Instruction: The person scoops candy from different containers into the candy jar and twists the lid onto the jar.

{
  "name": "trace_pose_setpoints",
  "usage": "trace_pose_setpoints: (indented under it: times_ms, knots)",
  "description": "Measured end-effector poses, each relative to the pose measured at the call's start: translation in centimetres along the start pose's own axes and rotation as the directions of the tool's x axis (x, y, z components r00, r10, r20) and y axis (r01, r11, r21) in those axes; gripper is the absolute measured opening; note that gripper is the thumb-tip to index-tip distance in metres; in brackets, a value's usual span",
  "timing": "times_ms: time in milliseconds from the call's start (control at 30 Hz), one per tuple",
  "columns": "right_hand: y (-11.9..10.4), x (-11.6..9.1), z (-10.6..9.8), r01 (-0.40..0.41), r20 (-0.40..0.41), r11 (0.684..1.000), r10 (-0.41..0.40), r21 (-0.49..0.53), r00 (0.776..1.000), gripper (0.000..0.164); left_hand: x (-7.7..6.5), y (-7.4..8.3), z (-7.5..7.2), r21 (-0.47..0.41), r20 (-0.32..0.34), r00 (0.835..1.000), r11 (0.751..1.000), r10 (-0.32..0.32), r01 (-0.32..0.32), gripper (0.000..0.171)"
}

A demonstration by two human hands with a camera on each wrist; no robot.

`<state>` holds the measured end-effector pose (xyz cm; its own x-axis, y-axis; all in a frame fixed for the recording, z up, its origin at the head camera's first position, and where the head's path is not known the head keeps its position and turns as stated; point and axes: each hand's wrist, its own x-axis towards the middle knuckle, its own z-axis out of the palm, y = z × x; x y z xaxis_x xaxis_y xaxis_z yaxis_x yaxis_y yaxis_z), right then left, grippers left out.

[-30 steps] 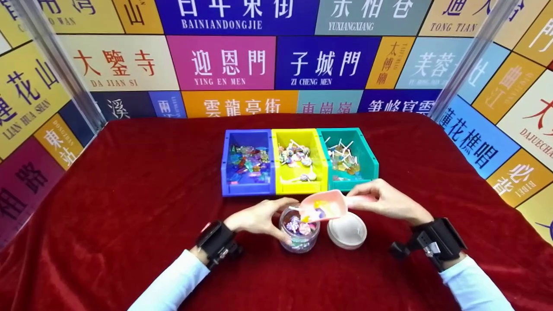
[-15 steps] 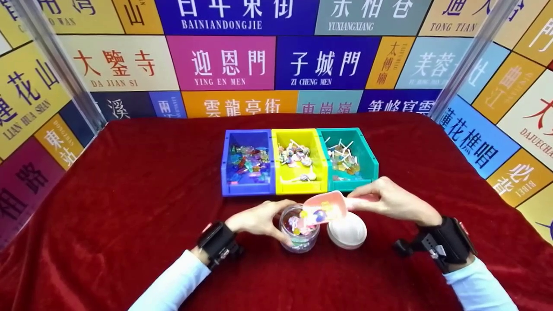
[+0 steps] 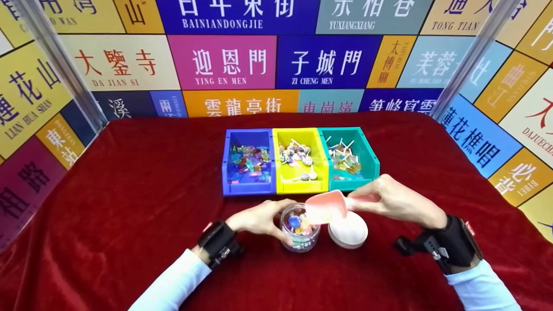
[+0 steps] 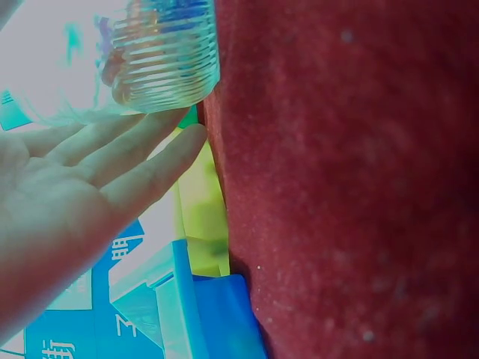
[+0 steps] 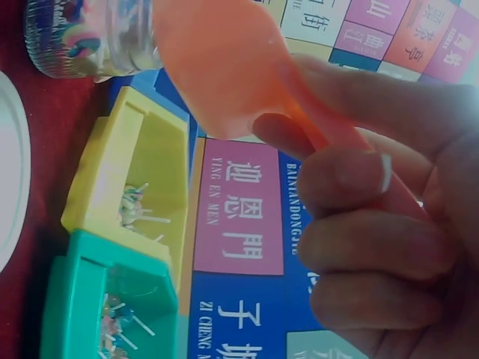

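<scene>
A clear jar (image 3: 299, 231) with coloured candies in it stands on the red cloth (image 3: 129, 181). My left hand (image 3: 259, 218) steadies it, fingers curved against its side (image 4: 150, 161). My right hand (image 3: 391, 198) grips the handle of a pink scoop (image 3: 326, 207), tipped steeply over the jar's mouth. In the right wrist view the scoop (image 5: 224, 63) hangs next to the jar (image 5: 90, 37). A white lid (image 3: 348, 229) lies just right of the jar.
Three bins stand in a row behind the jar: blue (image 3: 248, 162) with wrapped candies, yellow (image 3: 300, 160) and teal (image 3: 348, 157) with lollipops. Colourful sign panels wall in the table on three sides.
The scoop has tilted further toward the jar and its candies have slid out into it. The left hand has stayed on the jar.
</scene>
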<state>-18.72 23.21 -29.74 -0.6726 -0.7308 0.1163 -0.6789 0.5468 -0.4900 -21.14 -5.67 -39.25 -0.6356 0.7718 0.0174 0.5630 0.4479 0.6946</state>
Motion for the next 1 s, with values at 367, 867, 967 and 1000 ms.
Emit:
trace_pose_setpoints:
  times_ms: [367,867,967,1000]
  knots:
    - [-0.8,0.4,-0.4,-0.017,0.004,0.998,0.017,-0.068,1.0,0.012,0.0,0.2,-0.1,-0.049,0.023,0.999,0.998,-0.042,0.044,0.076]
    - [1.1,0.1,-0.4,-0.007,0.008,1.0,0.006,0.006,1.0,0.013,0.0,0.3,-0.2,-0.022,0.021,1.0,1.0,-0.018,0.018,0.074]
    - [1.5,0.1,-0.3,-0.02,0.013,0.999,0.02,0.032,1.0,0.014,0.0,0.4,-0.3,-0.027,0.026,0.999,0.999,-0.019,0.019,0.075]
    - [1.7,0.1,-0.3,-0.025,0.016,0.999,0.024,0.044,1.0,0.015,0.0,0.4,-0.3,-0.027,0.026,0.999,0.999,-0.02,0.021,0.075]
